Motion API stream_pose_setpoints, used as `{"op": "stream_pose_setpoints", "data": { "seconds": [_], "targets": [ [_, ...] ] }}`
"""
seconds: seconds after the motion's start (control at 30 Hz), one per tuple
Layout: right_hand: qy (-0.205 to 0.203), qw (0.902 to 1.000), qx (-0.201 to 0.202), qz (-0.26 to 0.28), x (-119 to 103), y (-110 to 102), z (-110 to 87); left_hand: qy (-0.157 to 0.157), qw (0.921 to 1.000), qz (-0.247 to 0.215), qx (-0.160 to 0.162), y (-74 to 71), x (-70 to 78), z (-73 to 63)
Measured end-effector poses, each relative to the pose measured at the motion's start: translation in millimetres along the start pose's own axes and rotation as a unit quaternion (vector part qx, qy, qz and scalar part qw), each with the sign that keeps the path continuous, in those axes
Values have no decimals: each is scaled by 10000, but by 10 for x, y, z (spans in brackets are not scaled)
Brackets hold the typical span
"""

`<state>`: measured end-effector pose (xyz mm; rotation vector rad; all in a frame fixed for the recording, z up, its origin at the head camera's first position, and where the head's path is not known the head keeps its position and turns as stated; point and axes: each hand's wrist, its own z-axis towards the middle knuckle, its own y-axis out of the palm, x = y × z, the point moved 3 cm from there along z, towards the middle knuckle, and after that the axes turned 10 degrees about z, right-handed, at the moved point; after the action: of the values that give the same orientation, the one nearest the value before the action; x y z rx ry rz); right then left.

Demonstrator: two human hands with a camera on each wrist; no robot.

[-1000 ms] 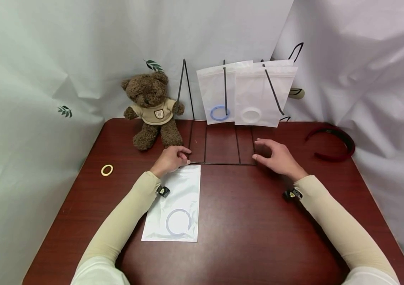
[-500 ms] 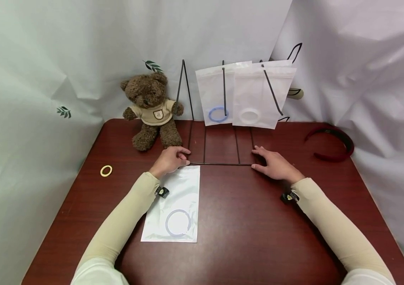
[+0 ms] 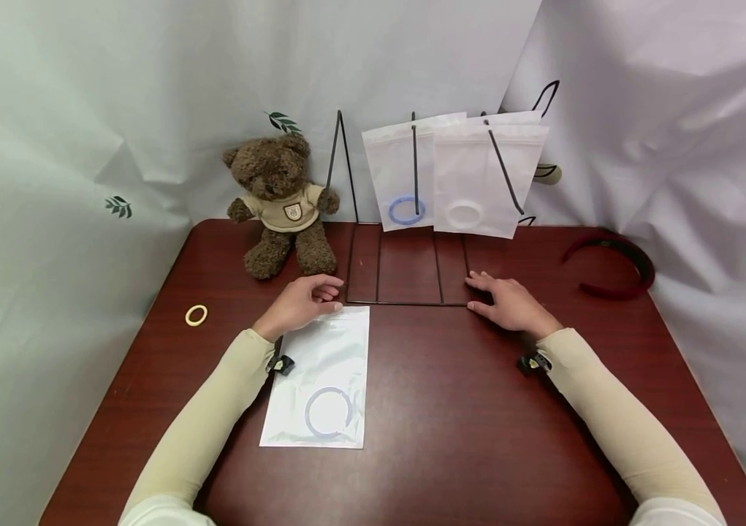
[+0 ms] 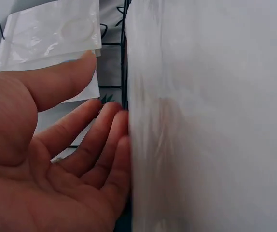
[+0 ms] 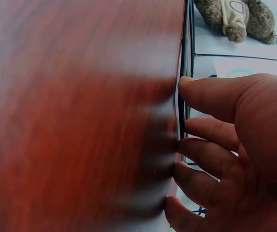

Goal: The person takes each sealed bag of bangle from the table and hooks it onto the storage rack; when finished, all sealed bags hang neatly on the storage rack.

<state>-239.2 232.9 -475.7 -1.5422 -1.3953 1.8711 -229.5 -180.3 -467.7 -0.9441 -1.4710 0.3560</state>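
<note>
A black wire rack (image 3: pixel 405 302) stands at the back of the table, its base flat on the wood. Two white zip bags hang from its prongs: one with a blue ring (image 3: pixel 407 210), the other with a white ring (image 3: pixel 464 214). My left hand (image 3: pixel 302 301) hovers with loose fingers and parted thumb just left of the base's front corner, holding nothing. Under it lies a flat white zip bag (image 3: pixel 340 365) with a pale purple ring inside. My right hand (image 3: pixel 507 301) touches the base's right front corner, thumb tip (image 5: pixel 186 83) against the wire and fingers spread.
A brown teddy bear (image 3: pixel 283 212) in a beige shirt sits left of the rack, against the white curtain. On the table's left lies a small yellow ring (image 3: pixel 196 315). A dark red headband (image 3: pixel 636 267) rests at the back right.
My left hand has let go of the rack's left corner and drawn slightly left, its fingers loosening. My right hand has come down onto the right corner. Rack and bags stay nearly in place.
</note>
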Motion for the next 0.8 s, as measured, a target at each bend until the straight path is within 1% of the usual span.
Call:
{"op": "stream_pose_setpoints", "data": {
  "seconds": [0.1, 0.23, 0.33, 0.43, 0.57, 0.63, 0.73, 0.8],
  "targets": [
    [43, 10000, -48, -40, -11, -12, 3, -58, 9998, 128, 150, -67, -43, -112],
    [108, 9998, -103, -93, -24, -25, 9, -432, 9983, 300, 251, -151, -140, -259],
    [85, 9998, -109, -145, -29, -25, 22, -705, 9960, 443, 329, -204, -232, -359],
    [38, 9998, -92, -165, -35, -27, 30, -821, 9939, 636, 364, -253, -320, -455],
    [64, 9998, -97, -143, -32, -25, 26, -871, 9919, 852, 370, -306, -402, -575],
    [82, 9998, -107, -123, -31, -22, 22, -883, 9910, 932, 367, -316, -418, -625],
    [115, 9998, -133, -117, -31, -20, 19, -800, 9907, 1054, 300, -299, -417, -668],
    [149, 9997, -154, -128, -27, -16, 22, -730, 9900, 1181, 258, -272, -406, -670]
  ]
}}
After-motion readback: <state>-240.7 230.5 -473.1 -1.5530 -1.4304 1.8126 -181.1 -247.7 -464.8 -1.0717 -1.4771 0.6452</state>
